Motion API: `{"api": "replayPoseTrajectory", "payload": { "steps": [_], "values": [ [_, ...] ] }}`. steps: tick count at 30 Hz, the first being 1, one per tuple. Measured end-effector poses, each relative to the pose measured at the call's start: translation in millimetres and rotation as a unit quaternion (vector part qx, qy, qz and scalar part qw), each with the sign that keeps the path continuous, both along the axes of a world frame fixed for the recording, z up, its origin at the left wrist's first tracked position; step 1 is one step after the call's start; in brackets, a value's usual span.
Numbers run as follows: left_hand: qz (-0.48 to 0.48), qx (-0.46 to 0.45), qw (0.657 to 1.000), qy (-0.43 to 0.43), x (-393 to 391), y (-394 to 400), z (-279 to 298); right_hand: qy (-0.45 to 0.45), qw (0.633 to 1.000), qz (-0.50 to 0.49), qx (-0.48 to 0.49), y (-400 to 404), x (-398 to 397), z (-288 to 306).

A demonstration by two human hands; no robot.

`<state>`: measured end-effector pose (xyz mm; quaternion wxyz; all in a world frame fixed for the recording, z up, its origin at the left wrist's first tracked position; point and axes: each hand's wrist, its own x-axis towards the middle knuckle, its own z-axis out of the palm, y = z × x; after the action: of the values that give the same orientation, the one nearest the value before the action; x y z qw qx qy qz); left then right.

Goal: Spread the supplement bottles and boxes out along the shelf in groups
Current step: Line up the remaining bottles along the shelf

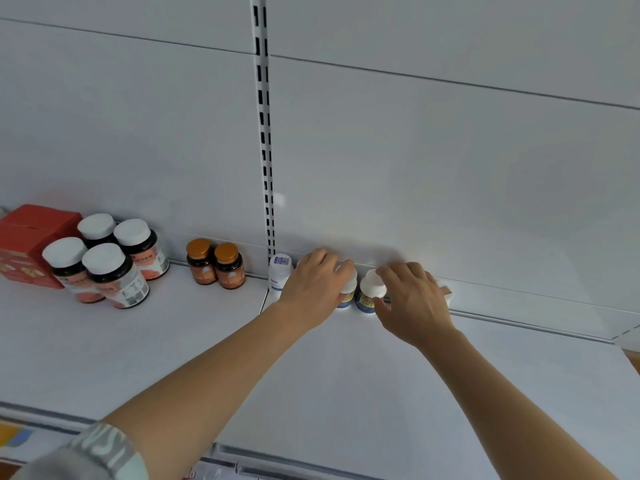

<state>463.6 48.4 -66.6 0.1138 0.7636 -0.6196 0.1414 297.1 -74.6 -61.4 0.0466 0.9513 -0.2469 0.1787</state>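
White shelf (346,375) bears bottles (104,268) and red box (24,244).

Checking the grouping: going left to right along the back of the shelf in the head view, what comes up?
red box → four white-capped bottles → two gold-capped bottles → tall white bottle → left hand → small white bottle → right hand

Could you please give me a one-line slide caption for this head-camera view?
Both hands, left and right, grip small white bottles at the shelf back.
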Motion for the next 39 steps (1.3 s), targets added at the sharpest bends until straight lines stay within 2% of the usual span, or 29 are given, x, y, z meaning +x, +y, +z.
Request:
{"api": "replayPoseTrajectory", "payload": {
  "steps": [3,8,18,27,32,39],
  "values": [
    [0.019,0.032,0.999,-0.023,-3,-3,-7,0.009,1.0,0.008,0.001,-4,0,-8],
    [0.019,0.034,0.998,-0.048,-1,-7,-11,0.008,1.0,0.025,0.003,-9,3,-11],
    [-0.004,0.023,0.999,-0.028,7,-10,-21,-0.006,0.999,0.035,0.002,-10,4,-13],
    [-0.019,-0.01,0.999,-0.046,7,-9,-19,0.007,1.0,0.01,-0.013,-5,3,-11],
    [-0.022,-0.001,0.999,-0.033,9,-4,-12,-0.005,1.0,-0.011,-0.019,-3,-7,-2],
    [-0.038,-0.036,0.999,-0.014,-12,-12,8,-0.021,0.999,-0.041,-0.015,-18,-42,8]
  ]
}}
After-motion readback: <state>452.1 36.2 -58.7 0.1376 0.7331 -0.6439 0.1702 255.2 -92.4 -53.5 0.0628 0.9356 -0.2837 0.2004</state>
